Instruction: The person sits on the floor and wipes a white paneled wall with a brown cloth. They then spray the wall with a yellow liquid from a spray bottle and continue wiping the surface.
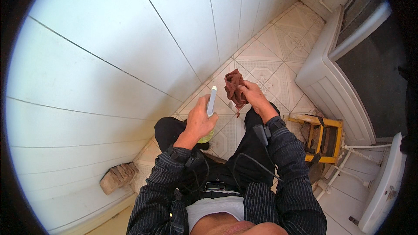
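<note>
A spray bottle is in my left hand (198, 117), with my fingers wrapped about its neck. Its pale trigger head (212, 101) points away from me, towards the wall. Part of the yellow-green bottle body (206, 137) shows below the hand; the rest is hidden. My right hand (255, 95) grips a crumpled reddish-brown cloth (233, 86) between thumb and fingers. The cloth hangs above the tiled floor, and one thin corner dangles down. The two hands are apart, both in front of my knees.
White wall panels (130, 49) rise close on the left. Patterned tiles (261, 71) cover the floor. A white appliance (329, 81), apparently a washing machine, stands at right, near a yellow frame stool (338, 140), white pipes (336, 171) and a basin (385, 186). Brown blocks (119, 176) lie at lower left.
</note>
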Demonstrator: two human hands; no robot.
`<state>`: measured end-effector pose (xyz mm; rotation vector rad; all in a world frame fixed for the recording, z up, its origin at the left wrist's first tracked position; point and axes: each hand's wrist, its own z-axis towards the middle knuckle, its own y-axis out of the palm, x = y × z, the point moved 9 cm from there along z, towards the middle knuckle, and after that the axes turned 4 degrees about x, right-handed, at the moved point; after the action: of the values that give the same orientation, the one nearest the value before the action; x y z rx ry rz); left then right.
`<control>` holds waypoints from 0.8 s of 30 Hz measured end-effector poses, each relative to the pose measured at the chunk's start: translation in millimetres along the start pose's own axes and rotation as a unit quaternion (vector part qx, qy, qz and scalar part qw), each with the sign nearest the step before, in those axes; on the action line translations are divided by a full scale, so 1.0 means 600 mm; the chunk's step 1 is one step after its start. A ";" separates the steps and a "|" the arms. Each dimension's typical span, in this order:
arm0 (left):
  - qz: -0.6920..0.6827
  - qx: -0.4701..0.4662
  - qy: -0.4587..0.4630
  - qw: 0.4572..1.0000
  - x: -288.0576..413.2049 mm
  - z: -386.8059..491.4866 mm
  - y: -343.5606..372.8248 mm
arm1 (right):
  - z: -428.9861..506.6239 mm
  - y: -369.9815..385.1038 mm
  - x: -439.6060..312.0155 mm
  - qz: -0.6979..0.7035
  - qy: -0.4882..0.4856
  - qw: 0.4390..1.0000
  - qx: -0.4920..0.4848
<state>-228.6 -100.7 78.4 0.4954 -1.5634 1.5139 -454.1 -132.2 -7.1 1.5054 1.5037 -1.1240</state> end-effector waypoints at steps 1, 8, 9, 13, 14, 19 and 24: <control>0.000 -0.003 -0.006 1.000 -0.005 -0.003 0.001 | 0.000 0.000 0.002 0.015 0.004 1.000 -0.003; -0.008 -0.028 -0.026 0.999 -0.027 -0.009 0.014 | 0.007 -0.006 0.008 0.018 0.005 1.000 0.013; -0.007 -0.027 -0.012 1.000 -0.024 -0.010 0.016 | 0.008 -0.006 0.007 0.011 0.002 1.000 0.014; -0.001 -0.010 -0.091 0.996 -0.051 -0.029 0.016 | 0.009 -0.014 0.009 -0.004 0.006 1.000 0.025; -0.007 -0.006 -0.107 0.994 -0.057 -0.036 0.010 | 0.009 -0.016 0.012 0.002 0.013 1.000 0.024; -0.080 0.033 -0.133 0.987 -0.075 -0.048 -0.030 | 0.013 -0.020 0.011 -0.023 0.003 0.999 0.033; -0.116 0.085 -0.125 0.982 -0.097 -0.054 -0.062 | 0.018 -0.012 0.017 0.005 0.015 1.000 0.011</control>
<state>-158.1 -93.3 49.9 0.9638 -1.5081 1.4522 -462.8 -138.2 -20.1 1.5503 1.5060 -1.1206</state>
